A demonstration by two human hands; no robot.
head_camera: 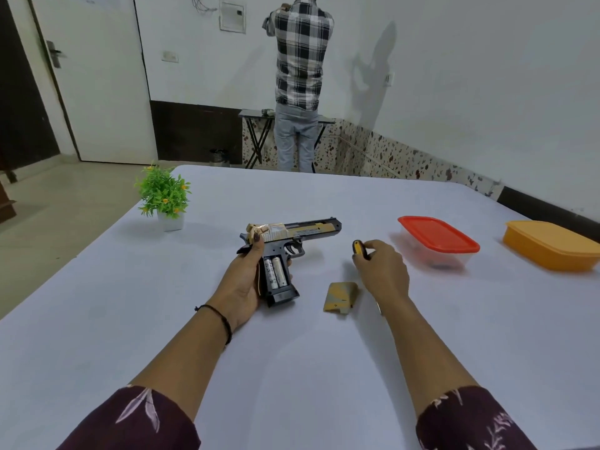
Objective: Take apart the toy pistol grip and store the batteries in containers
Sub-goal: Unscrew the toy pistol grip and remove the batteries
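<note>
A black and gold toy pistol (302,233) lies on its side on the white table (292,368), barrel pointing right. My left hand (243,280) grips its handle from the left. The grip is open and two silver batteries (276,272) sit side by side inside it. The removed tan grip cover (341,296) rests on the table between my hands. My right hand (381,271) holds a small yellow and black tool (358,249), likely a screwdriver handle, just right of the pistol.
A clear container with a red lid (436,240) stands to the right, and a yellow lidded container (552,245) sits at the far right edge. A small potted plant (165,196) is at the back left. A person in a checked shirt (302,76) stands beyond the table.
</note>
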